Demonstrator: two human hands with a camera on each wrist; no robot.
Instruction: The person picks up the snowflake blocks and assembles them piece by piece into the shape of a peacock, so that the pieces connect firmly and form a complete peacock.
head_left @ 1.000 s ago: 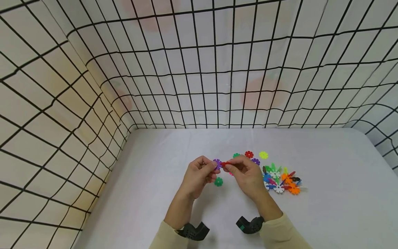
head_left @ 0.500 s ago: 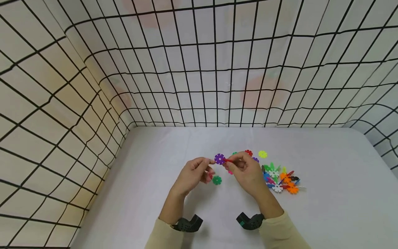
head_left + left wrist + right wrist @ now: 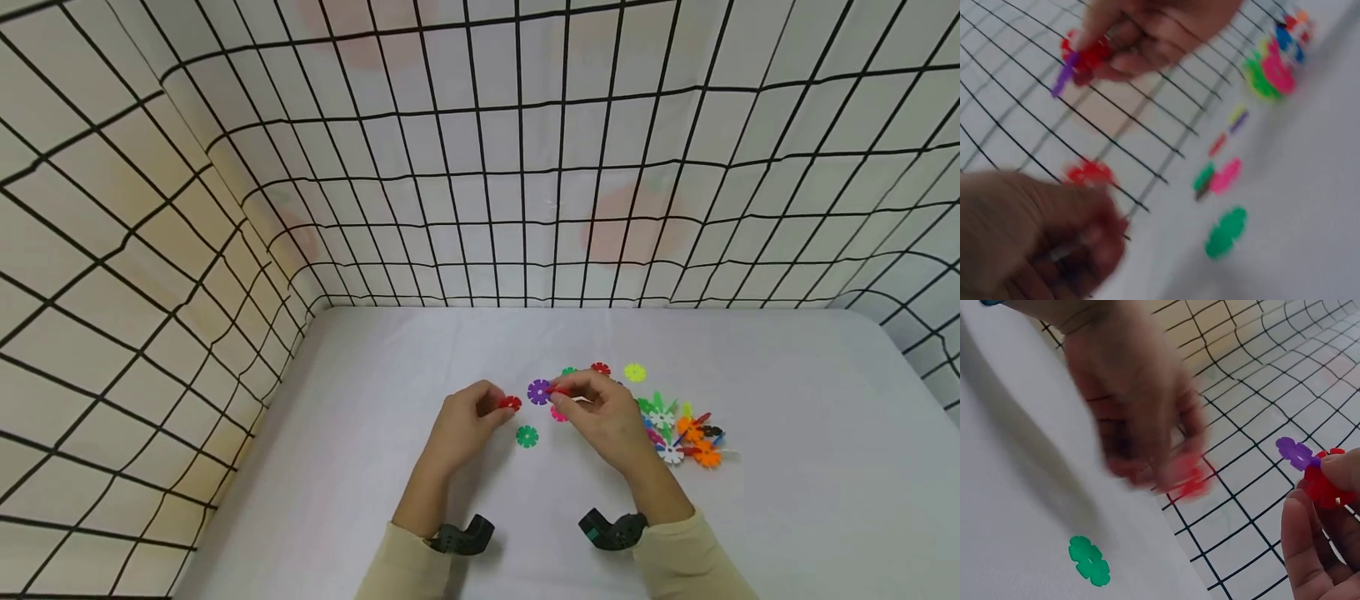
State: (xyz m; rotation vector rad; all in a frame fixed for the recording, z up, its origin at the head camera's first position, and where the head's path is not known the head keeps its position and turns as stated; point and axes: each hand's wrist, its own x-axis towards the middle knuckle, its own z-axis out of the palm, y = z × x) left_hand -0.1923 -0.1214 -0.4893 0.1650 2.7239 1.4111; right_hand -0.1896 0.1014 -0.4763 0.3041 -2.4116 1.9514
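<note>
My left hand pinches a red snowflake disc by its edge, between thumb and fingers. To its right, my right hand holds another red snowflake disc. A purple snowflake disc is slotted into that one and sticks out toward the left hand, its flat face seen from above. In the left wrist view the purple disc shows edge-on. Both hands are raised above the table, with a gap between the two held parts. Below them a green snowflake disc lies flat.
Loose discs lie beyond and beside the right hand: a red disc, a yellow disc and a pink disc among them. Right of that hand is a cluster of joined multicoloured discs. A black wire grid borders the white table.
The left hand has let go of the purple disc, drawn back left and now pinches a red disc. The purple disc stays joined to the red one in the right hand.
</note>
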